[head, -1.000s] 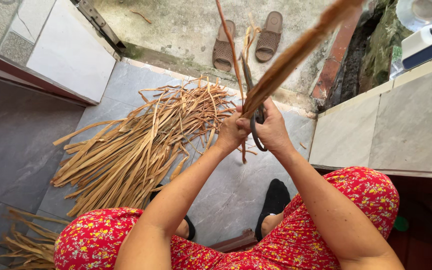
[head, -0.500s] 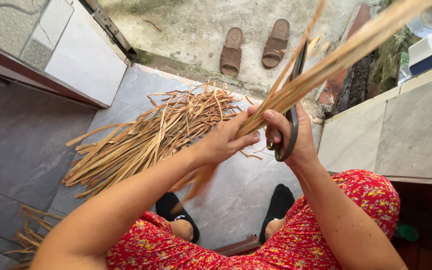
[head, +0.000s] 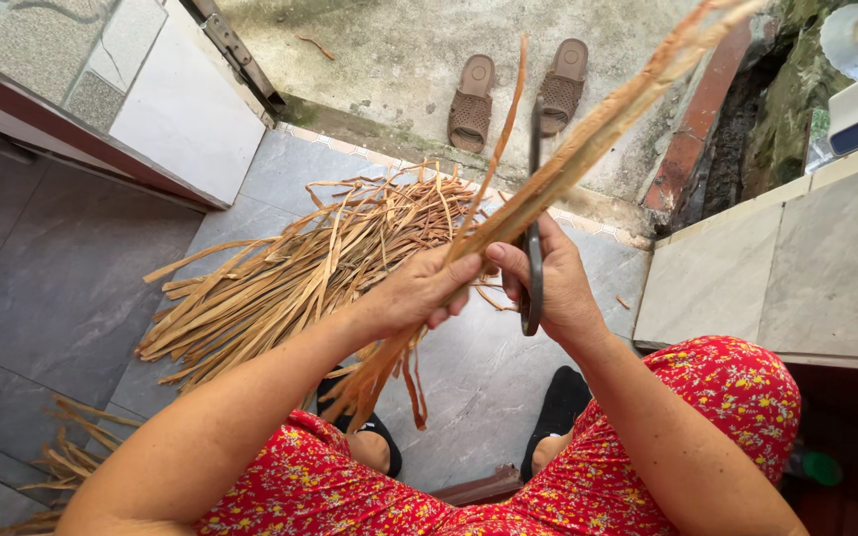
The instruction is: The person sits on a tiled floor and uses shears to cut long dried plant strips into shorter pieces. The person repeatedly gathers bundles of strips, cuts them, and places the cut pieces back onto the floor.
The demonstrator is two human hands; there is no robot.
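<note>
A: What lies on the left side?

B: A pile of dry tan strips lies on the grey floor, fanned out. A smaller heap is at the lower left edge, apart from the pile.

A: And the left hand?

B: The left hand is closed around a bundle of the same strips. Its fingers curl over the bundle, which goes up to the top right, and loose ends hang down under the hand, above the floor.

A: What does the right hand do?

B: The right hand is just beside the left one and touches the bundle with the thumb. It is closed on scissors, dark ones, which stand nearly upright with the tip up against the bundle. One thin strip rises separately beside the blade.

A: Is there something farther?

B: Two brown sandals stand on the concrete beyond the tiles. At the right is a low tiled ledge. At the bottom I see a red flowered dress and black shoes.
</note>
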